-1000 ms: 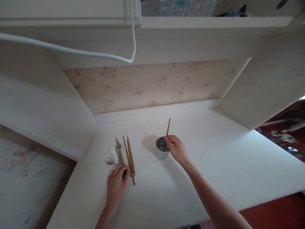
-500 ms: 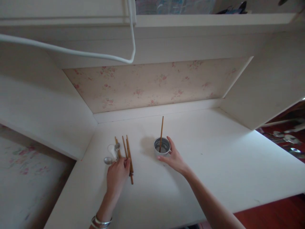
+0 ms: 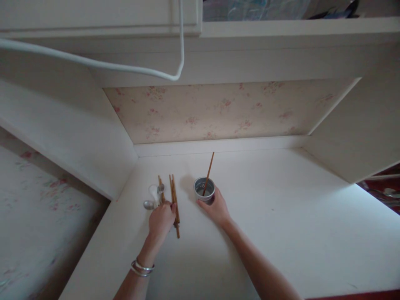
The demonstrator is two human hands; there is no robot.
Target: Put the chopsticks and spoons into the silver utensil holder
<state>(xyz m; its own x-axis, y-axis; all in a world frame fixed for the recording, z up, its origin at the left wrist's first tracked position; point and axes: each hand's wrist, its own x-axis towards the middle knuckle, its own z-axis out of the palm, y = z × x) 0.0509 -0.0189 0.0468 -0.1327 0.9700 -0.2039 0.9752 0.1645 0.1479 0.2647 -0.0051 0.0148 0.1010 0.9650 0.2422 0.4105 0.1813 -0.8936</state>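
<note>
My right hand (image 3: pixel 217 208) is wrapped round the near right side of a small metal cup (image 3: pixel 200 199) with holes in its bottom. One wooden chopstick (image 3: pixel 209 173) stands tilted inside the cup, its top leaning right. To the left, my left hand (image 3: pixel 161 218) is closed, thumb and fingertips pinched on a chopstick (image 3: pixel 171 187) among several wooden chopsticks (image 3: pixel 177 212) lying on the white tabletop. Beside that hand lie a white spoon (image 3: pixel 153 191), a metal spoon (image 3: pixel 148 204) and another small metal spoon (image 3: pixel 161 188); their handles are partly hidden by my fingers.
White side panels (image 3: pixel 350 133) and a low back ledge (image 3: pixel 225 146) enclose the tabletop (image 3: pixel 281 241). Overhead are a cabinet (image 3: pixel 93 16) and a hanging white cable (image 3: pixel 125 66). At the far right, metal utensils (image 3: pixel 390 192) lie on something red.
The cup has come left, closer to the chopsticks, and tips slightly in my right hand. My left hand stays at the chopsticks. The whole view has shifted a little.
</note>
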